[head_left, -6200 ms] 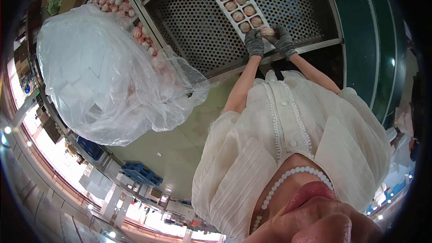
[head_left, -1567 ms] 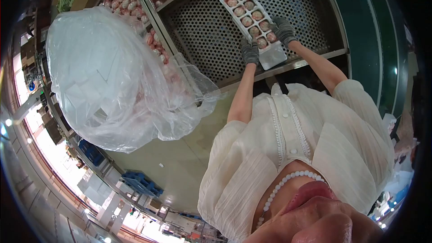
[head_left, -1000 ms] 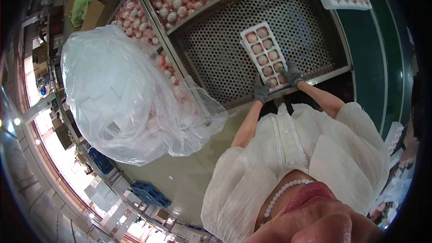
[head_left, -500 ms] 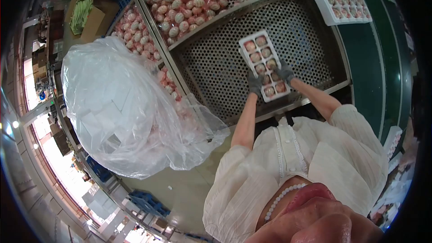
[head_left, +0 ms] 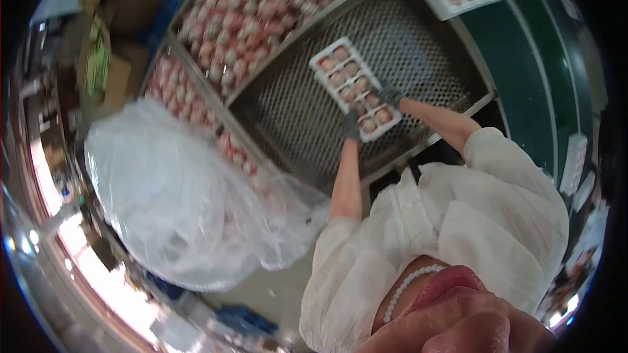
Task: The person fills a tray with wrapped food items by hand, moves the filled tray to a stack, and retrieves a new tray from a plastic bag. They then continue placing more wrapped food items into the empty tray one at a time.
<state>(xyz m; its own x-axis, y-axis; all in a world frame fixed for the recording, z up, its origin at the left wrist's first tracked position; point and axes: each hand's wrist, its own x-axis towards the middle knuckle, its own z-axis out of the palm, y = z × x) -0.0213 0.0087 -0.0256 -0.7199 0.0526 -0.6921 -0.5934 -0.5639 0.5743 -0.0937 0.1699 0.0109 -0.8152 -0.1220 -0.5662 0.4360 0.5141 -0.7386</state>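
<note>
A white tray [head_left: 383, 129] with two rows of egg-shaped items in red-printed clear wrappers [head_left: 362, 84] lies tilted across the perforated metal surface [head_left: 281, 108]. My left hand [head_left: 351, 125], in a dark grey glove, grips the tray's left long side near the end closest to me. On the opposite long side, my right hand [head_left: 390, 97], gloved alike, has its fingers curled over the edge and the nearby wrapped items. Blur hides the exact finger positions. Every pocket that shows appears to hold an item.
Beyond a metal divider lies a large heap of wrapped items [head_left: 261, 16], with a narrower heap [head_left: 180, 98] at left. A big clear plastic bag [head_left: 163, 186] bulges beside the left rim. Another filled white tray [head_left: 448, 10] stands at the green belt [head_left: 500, 55] on the right.
The view has turned and blurred, so the scene sits differently. Both hands stay at the tray, which appears farther left and more slanted in the picture.
</note>
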